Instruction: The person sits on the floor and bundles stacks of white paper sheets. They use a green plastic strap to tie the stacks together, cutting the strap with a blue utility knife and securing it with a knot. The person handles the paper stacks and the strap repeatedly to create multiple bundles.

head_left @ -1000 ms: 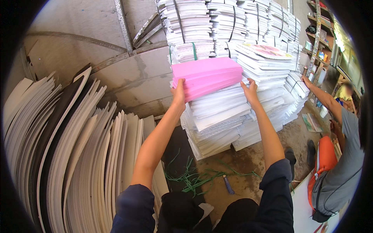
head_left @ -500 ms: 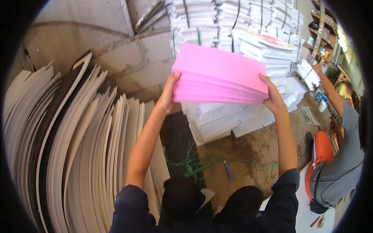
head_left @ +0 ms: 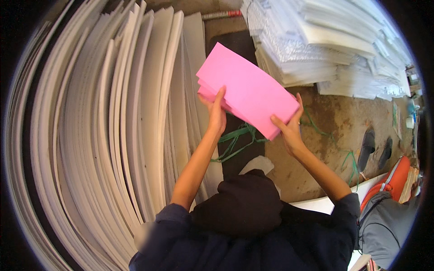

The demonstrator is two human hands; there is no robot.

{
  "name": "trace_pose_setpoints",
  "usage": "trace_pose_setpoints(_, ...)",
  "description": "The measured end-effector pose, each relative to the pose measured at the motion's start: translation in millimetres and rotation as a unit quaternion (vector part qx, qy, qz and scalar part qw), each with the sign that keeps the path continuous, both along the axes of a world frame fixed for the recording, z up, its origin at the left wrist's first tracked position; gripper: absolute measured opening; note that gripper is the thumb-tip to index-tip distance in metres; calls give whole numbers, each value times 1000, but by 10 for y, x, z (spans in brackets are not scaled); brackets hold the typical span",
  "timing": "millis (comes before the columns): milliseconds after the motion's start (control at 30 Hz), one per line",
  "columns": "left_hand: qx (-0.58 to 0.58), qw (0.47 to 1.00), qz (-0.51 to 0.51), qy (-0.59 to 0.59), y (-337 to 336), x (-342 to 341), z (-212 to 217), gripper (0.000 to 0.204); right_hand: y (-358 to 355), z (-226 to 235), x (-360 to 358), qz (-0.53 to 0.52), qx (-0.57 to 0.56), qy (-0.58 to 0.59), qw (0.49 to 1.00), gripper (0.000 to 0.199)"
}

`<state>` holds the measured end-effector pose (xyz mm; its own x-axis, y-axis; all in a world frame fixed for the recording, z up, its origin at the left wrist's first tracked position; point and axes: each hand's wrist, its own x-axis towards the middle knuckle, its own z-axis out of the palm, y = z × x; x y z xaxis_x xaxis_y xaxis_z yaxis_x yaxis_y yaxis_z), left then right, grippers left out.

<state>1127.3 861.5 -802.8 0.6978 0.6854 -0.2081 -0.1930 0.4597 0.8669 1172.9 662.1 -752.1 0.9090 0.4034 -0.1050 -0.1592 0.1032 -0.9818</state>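
A stack of pink sheets (head_left: 248, 88), long and rectangular, is held between my two hands in front of me, tilted down toward the right. My left hand (head_left: 216, 108) grips its near left side, thumb on top and fingers underneath. At the right end, my right hand (head_left: 290, 128) is closed round the corner with its thumb on the top face. The lower sheets stick out a little at the left edge. Below the stack, tangled green strapping (head_left: 242, 135) lies on a dark strip of floor.
Tall upright white boards (head_left: 149, 90) fill the left side. Piles of white wrapped sheets (head_left: 316, 49) stand at the far right. Dark sandals (head_left: 366, 149) lie on the stained floor (head_left: 316, 167). A person in grey (head_left: 384, 226) sits at the right beside an orange bag (head_left: 391, 180).
The view has tipped downward. The pink sheets have come nearer to me and turned; their fanned edges have closed up. My left hand has shifted from the end to the near side.
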Motion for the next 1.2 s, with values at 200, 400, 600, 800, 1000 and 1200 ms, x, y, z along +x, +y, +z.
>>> trace_pose_setpoints(200, 103, 985, 18, 137, 455, 429, -814, 108, 685, -869, 218, -86, 101, 156, 979, 101)
trace_pose_setpoints(400, 169, 951, -102, 237, 235, 528, -756, 106, 239, -1355, 620, -10, -57, 190, 980, 108)
trace_pose_setpoints(600, 246, 956, -113, 117, 701, 809, 149, 80, -501, 34, 957, 187, -210, 159, 947, 71)
trace_pose_setpoints(800, 302, 925, -192, -131, 312, 1443, 2031, 57, -1013, 1761, 1380, -37, -46, -69, 996, 45)
trace_pose_setpoints(1000, 250, 932, -236, -117, 18, 2106, 2585, 61, -443, 2304, 1726, -47, 258, -74, 962, 66)
trace_pose_setpoints(1200, 120, 969, -204, -71, -166, 2210, 2743, 34, 70, 2251, 2029, -142, 295, -16, 945, 84)
